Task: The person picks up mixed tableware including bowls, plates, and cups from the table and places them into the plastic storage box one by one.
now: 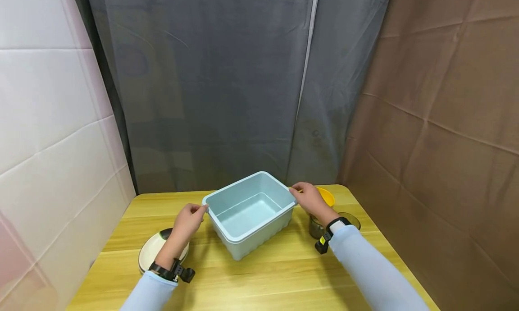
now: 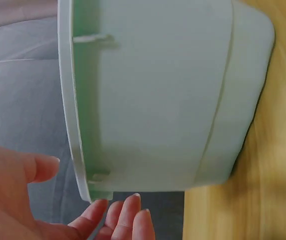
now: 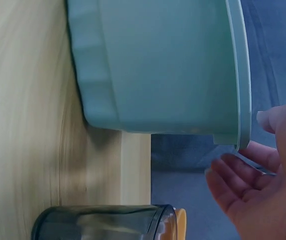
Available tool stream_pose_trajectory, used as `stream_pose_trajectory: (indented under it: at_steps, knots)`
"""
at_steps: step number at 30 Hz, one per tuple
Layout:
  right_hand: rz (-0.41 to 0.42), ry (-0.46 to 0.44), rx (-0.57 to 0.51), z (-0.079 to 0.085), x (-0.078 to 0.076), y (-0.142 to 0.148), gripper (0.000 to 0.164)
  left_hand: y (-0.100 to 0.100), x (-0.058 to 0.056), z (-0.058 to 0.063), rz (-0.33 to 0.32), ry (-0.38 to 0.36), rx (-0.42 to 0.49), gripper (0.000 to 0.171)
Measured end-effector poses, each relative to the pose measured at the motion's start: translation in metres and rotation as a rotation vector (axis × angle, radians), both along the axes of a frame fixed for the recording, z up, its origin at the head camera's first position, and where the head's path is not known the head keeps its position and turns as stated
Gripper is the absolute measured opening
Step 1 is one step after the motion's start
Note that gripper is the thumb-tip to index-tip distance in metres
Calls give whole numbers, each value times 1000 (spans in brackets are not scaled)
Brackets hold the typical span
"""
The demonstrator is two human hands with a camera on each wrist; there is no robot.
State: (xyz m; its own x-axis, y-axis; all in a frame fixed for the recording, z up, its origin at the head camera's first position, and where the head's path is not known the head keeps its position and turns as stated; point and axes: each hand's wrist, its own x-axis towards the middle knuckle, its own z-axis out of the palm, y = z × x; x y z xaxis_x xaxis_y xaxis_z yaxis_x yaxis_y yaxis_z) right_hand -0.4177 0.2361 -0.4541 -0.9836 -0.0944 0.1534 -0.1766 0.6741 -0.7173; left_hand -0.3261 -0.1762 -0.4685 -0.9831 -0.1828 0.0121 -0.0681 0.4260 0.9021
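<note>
The person wears long light-blue sleeves, plain and smooth: the left sleeve (image 1: 149,294) ends just below the wrist, and so does the right sleeve (image 1: 377,269). Above the left cuff sits a black wristband (image 1: 160,271) bearing a small, blocky black camera (image 1: 187,275) on a short mount. The right wrist has a matching dark strap (image 1: 344,220) with a whitish panel (image 1: 337,227) beside it; its black camera (image 1: 321,247) carries a bright yellow mark (image 1: 322,240). Both hands are bare, with short fingernails.

Left hand (image 2: 12,205) at corner of pale-green bin (image 2: 153,100).
</note>
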Motion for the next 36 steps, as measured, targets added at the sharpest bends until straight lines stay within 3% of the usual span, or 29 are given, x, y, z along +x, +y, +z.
stream_pose_trajectory:
  at_steps: [8, 13, 18, 27, 36]
  knots:
    - [-31, -123, -84, 1, -9, -5, 45, 5, 6, -6, -39, -13, 163, 56]
    - [-57, -168, -114, -2, -19, -7, 46, 8, 10, -10, -26, -48, 249, 61]
    - [-74, -217, -130, -4, -28, -9, 48, 13, 10, -13, -21, -90, 349, 51]
    - [-26, -234, -170, -3, -33, -14, 45, 16, 10, -13, -67, -141, 518, 44]
    - [-28, -276, -182, 3, -33, -16, 42, 20, 10, -11, -41, -138, 620, 39]
